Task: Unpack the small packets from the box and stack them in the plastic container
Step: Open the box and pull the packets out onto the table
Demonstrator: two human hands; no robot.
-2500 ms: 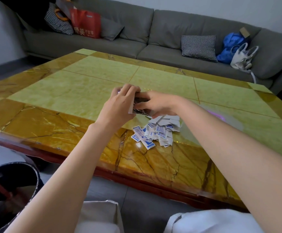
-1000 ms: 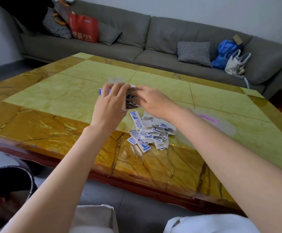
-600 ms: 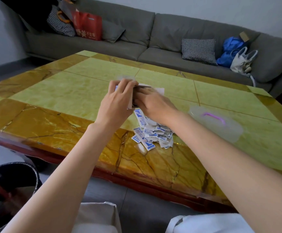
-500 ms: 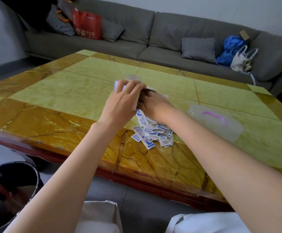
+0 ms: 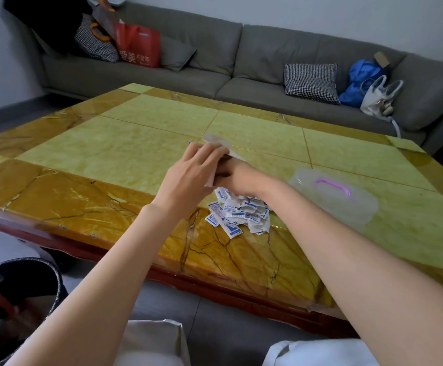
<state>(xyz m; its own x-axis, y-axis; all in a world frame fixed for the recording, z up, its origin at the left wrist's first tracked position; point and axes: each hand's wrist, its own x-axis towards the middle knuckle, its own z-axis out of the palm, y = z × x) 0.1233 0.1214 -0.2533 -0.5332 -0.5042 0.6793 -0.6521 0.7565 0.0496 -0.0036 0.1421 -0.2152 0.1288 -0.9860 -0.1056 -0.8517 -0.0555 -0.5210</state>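
Behind the tabletop (image 5: 141, 143), a grey sofa (image 5: 254, 75) spans the room, carrying cushions and bags; the polished stone slab looks slick, so anything light will likely skid on it; a dark bin (image 5: 17, 299) stands low at the near left. Right of centre sits the container (image 5: 334, 199), clear, lidded, probably light and a little flexible; best taken by its purple handle. The left hand (image 5: 188, 180) grips the box (image 5: 220, 146), thin card that should crush easily; the right hand (image 5: 239, 175) lies partly hidden beside it, so I cannot tell its grip. Packets (image 5: 239, 215) lie heaped just below, small, flat, likely slippery; pinch their edges.
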